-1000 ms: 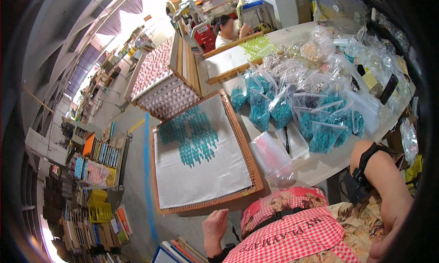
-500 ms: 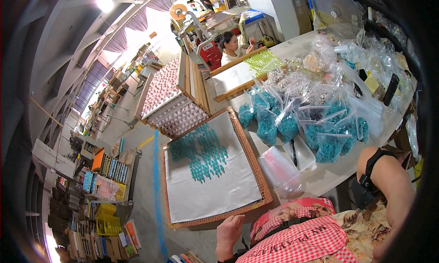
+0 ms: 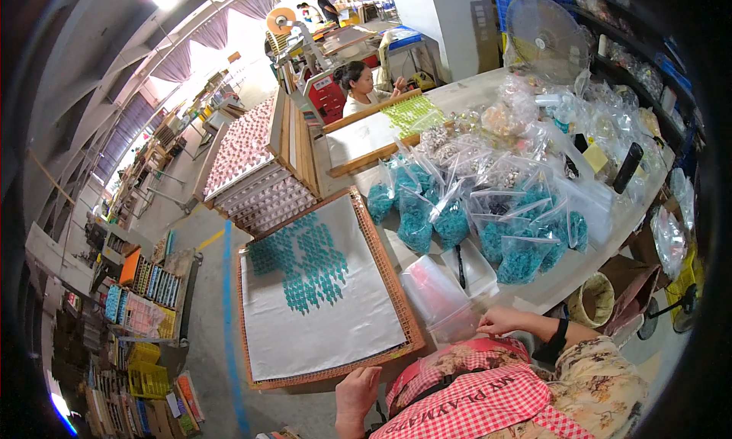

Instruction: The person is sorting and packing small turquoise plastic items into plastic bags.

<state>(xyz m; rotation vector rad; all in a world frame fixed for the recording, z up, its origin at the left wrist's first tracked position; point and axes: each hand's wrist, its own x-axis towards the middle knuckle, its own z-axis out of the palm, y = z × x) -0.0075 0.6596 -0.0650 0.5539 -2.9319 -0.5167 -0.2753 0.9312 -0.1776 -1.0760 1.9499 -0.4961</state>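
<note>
My left hand (image 3: 357, 393) is closed, its fingers curled together near the front edge of a woven-rim tray (image 3: 335, 376). White cloth (image 3: 320, 340) lines this tray, and rows of small teal pointed pieces (image 3: 313, 267) cover its far part. In front of my body, my right hand (image 3: 499, 321) has its fingers drawn together beside some clear plastic bags (image 3: 438, 290). Whatever either hand may hold is hidden or too small to see. Past these bags a white tray (image 3: 479, 270) contains a dark slim tool (image 3: 460, 267).
Zip bags of teal pieces (image 3: 415, 221) and more clear bags crowd the table. Beyond the cloth-lined tray stands a stack of trays (image 3: 259, 172) with pink pieces. Across the table a person (image 3: 360, 92) sits by a frame of green pieces (image 3: 412, 115). A bucket (image 3: 591, 300) stands at right.
My right arm, bent out at the right with its hand hidden, has swung inward, and that hand now shows before my body. The whole view has shifted, moving the table leftward in it.
</note>
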